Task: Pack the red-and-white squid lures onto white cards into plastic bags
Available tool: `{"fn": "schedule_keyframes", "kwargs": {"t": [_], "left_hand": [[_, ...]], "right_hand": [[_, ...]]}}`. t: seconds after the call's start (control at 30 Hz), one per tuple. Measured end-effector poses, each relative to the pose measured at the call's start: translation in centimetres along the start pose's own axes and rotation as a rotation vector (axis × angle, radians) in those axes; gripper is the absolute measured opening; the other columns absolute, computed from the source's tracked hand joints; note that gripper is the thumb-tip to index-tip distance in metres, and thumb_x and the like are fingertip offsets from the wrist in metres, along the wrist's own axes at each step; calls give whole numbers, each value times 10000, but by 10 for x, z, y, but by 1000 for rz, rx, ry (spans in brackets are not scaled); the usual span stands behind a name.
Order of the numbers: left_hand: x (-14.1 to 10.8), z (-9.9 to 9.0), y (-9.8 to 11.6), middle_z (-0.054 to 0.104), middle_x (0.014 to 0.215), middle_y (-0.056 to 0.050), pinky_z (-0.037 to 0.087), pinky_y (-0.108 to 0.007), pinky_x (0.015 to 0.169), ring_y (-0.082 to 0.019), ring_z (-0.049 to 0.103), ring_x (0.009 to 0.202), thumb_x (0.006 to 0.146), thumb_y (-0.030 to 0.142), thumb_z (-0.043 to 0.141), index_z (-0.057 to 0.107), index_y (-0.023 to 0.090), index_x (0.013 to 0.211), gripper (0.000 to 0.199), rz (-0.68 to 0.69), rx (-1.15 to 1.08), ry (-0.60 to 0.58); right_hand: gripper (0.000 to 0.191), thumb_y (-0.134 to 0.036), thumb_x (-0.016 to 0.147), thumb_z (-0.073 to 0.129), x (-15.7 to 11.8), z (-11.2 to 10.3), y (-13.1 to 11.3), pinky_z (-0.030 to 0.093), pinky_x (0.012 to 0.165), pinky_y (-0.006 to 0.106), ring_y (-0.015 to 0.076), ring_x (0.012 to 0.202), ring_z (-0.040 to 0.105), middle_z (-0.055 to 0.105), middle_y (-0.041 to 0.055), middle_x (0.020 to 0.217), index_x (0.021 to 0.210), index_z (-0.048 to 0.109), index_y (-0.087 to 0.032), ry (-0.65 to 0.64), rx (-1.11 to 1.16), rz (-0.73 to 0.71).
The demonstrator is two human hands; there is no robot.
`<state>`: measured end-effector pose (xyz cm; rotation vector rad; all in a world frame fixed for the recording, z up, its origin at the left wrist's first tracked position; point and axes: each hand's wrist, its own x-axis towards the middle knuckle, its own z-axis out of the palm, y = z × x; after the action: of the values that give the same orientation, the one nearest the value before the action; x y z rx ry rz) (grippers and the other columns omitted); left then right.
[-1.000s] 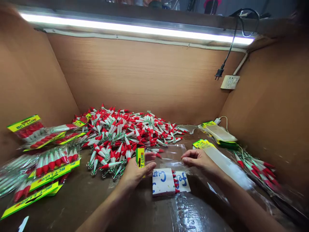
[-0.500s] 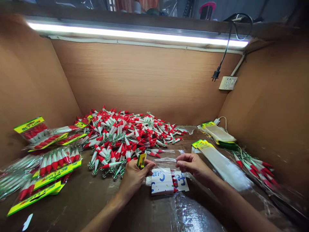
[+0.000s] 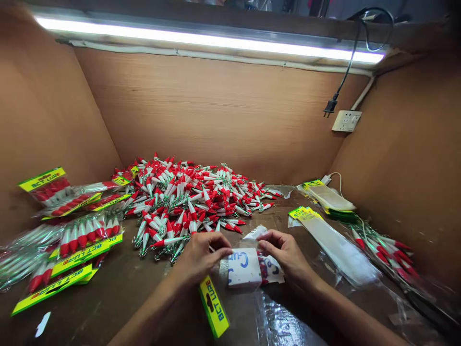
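A white folded card sleeve with blue lettering [image 3: 244,269] lies on the bench between my hands. Red lures [image 3: 265,266] show at its right end, on another lettered piece of card. Clear plastic [image 3: 255,232] stands up behind the sleeve. My left hand [image 3: 203,254] is pinched on the bag film at the sleeve's upper left corner. Below that hand hangs the bag's yellow BCT LURE header [image 3: 214,307]. At the sleeve's upper right, my right hand [image 3: 286,254] has thumb and finger closed on the clear plastic; the exact grip is partly hidden.
A heap of red-and-white lures [image 3: 194,197] fills the back. Packed bags of lures [image 3: 82,245] are stacked at left. Flat bags with yellow headers [image 3: 334,245] lie at right, near loose lures [image 3: 385,252]. A black plug [image 3: 330,105] hangs above.
The yellow header has swung from above my left fingers to below that hand. The plastic between my hands has bunched up, and my right hand has come slightly closer to the sleeve.
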<state>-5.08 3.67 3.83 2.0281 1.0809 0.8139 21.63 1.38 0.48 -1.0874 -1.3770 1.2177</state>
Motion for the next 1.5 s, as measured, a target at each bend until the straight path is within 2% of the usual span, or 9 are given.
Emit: {"fn": "schedule_keyframes", "kwargs": {"t": [0.2,0.4,0.5,0.6,0.73,1.0,1.27,1.4,1.5], "left_hand": [[0,9,2,676,1288,-121,529,-359,909,-282,659,1121,704,438,867,515,240,1455,853,-97,-217,-134],[-1,11,5,735,850,-33,489,-255,723,-196,667,830,809,388,793,762,171,833,221,4,-69,-106],[0,-4,3,732,834,-36,493,-266,722,-187,668,797,973,375,600,746,180,856,270,97,81,147],[-1,-15,-1,744,1022,-65,519,-326,862,-221,682,962,1029,357,509,740,207,1029,276,210,242,427],[-2,-8,-5,719,1213,-74,512,-389,983,-241,660,1120,1050,282,465,700,238,1213,290,309,412,433],[-5,12,-8,659,1364,-68,498,-427,1048,-252,624,1228,1035,198,493,589,259,1391,373,406,621,332],[-11,53,-14,662,1352,-124,600,-432,921,-289,695,1136,989,183,583,655,197,1259,280,348,786,60],[-16,65,-9,673,1329,-142,603,-433,919,-304,699,1133,965,174,622,637,180,1260,296,318,824,-104],[-17,67,-8,676,1314,-160,607,-439,902,-316,699,1129,959,164,623,632,164,1256,297,341,821,-191]], "right_hand": [[260,-411,831,774,0,-2,-1,427,602,244,126,631,551,661,-1,700,845,713,-159,13,19,-40],[296,-463,876,720,-1,1,2,497,665,292,179,700,631,710,37,773,932,717,-172,12,-34,-87],[409,-464,952,608,-5,-1,1,513,914,392,257,1033,659,719,114,1133,1262,657,-202,60,-302,-200],[772,-453,877,695,-13,6,0,329,1167,492,317,1375,447,499,148,1502,1548,391,-223,-165,-687,-339],[1055,-418,820,728,-21,23,-2,50,1255,545,323,1490,277,309,142,1636,1632,87,-212,-485,-927,-390],[898,-50,639,604,-38,-11,-47,100,1234,581,332,1479,304,507,34,1520,1481,464,-329,-769,-900,-303],[150,-275,944,530,-83,-48,-16,326,1176,488,283,1381,445,545,74,1450,996,670,-265,-277,-985,-159],[435,-475,906,593,-91,-68,19,368,1154,504,349,1451,370,383,158,1580,1250,608,-208,80,-1093,19],[621,-476,905,571,-93,-81,28,390,1147,490,340,1395,465,460,160,1538,1451,472,-197,106,-1115,94]]}}
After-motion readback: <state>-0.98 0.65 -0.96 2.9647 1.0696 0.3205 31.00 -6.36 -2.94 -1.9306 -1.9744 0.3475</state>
